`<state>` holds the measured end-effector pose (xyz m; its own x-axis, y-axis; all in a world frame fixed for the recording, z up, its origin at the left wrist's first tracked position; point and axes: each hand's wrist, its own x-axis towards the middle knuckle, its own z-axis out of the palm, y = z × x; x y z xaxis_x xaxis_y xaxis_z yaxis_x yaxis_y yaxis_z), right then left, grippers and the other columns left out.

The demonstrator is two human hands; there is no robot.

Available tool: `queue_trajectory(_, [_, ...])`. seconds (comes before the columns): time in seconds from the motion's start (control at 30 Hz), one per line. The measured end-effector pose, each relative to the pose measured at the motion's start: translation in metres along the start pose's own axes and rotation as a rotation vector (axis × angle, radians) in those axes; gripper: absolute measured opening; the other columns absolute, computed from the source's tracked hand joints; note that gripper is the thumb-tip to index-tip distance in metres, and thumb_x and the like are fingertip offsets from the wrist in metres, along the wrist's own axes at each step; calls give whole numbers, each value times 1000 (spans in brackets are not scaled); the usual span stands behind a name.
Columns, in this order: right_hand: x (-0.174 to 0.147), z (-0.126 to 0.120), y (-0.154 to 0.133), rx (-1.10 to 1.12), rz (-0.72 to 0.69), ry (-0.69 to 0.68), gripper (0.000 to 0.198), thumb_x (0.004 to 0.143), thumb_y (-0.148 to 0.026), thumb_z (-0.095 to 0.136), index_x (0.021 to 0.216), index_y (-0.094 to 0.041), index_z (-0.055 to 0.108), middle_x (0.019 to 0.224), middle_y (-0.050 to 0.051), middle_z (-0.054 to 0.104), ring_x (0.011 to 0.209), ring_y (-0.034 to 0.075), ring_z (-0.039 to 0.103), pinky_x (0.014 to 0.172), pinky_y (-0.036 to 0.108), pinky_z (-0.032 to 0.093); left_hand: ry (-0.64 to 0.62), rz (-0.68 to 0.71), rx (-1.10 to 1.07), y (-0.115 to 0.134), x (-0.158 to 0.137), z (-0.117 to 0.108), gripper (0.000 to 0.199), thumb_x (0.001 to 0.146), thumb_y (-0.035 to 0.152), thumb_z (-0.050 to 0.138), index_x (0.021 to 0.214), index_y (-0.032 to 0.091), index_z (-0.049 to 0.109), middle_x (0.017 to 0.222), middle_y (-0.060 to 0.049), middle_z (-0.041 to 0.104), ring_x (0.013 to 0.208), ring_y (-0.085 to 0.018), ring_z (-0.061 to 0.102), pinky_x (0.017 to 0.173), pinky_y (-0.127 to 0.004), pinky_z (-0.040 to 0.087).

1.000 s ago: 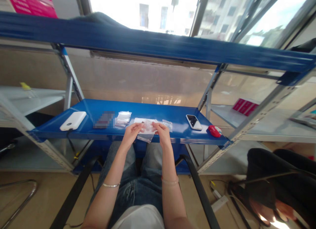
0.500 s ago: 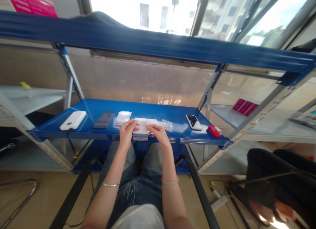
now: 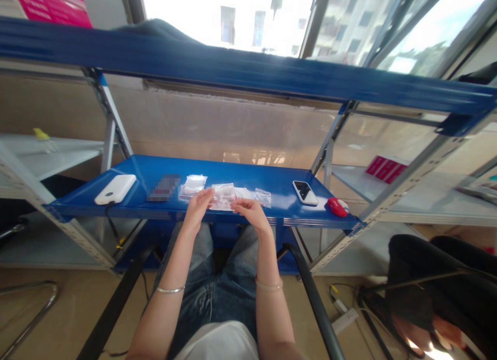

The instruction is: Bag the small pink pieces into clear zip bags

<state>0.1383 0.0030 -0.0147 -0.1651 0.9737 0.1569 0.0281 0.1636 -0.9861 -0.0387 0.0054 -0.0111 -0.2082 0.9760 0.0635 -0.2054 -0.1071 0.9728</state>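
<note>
Between my hands, over the front edge of the blue shelf (image 3: 272, 215), is a small clear plastic bag (image 3: 222, 200) with faint reddish marks. My left hand (image 3: 197, 209) pinches its left side. At the lower right corner, the thumb and fingers of my right hand (image 3: 251, 212) are closed on it too. White material (image 3: 243, 193) lies just behind, partly hidden by the bag. To the left is a pile of clear bags (image 3: 194, 184); another clear packet (image 3: 263, 197) lies to the right of the white material.
A white power bank (image 3: 115, 189) with a cable and a blurred-out dark rectangle (image 3: 163, 188) lie on the left. Toward the right are a phone (image 3: 305, 192) and a red object (image 3: 337, 206). Another person's legs (image 3: 438, 277) show at lower right.
The bag has been turned or shifted: its clear strip hung toward me before, and now a clear edge points away. My left hand has moved slightly left and down.
</note>
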Motion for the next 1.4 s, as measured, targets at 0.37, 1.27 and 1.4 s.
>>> queue_trajectory(0.37, [-4, -12, -6, 37, -62, 116, 28, 64, -37, 71, 84, -18, 73, 78, 5, 72, 75, 18, 63, 67, 28, 46, -201, 87, 217, 8, -7, -6, 32, 57, 41, 77, 76, 17, 70, 77, -5, 72, 79, -21, 64, 77, -30, 47])
queue_trajectory(1.27, [-6, -10, -10, -24, -154, 107, 26, 70, -43, 67, 75, -18, 68, 75, 4, 68, 74, 18, 59, 72, 30, 44, -168, 258, 298, 2, -5, -2, 30, 71, 46, 68, 84, 19, 70, 84, -5, 71, 80, -20, 63, 74, -27, 45])
queue_trajectory(1.4, [-7, -9, -11, -22, -158, 102, 26, 69, -44, 67, 75, -18, 68, 75, 3, 68, 74, 18, 59, 74, 30, 44, -163, 287, 292, 3, -7, -2, 28, 71, 47, 67, 82, 21, 68, 86, -5, 71, 80, -21, 63, 77, -29, 45])
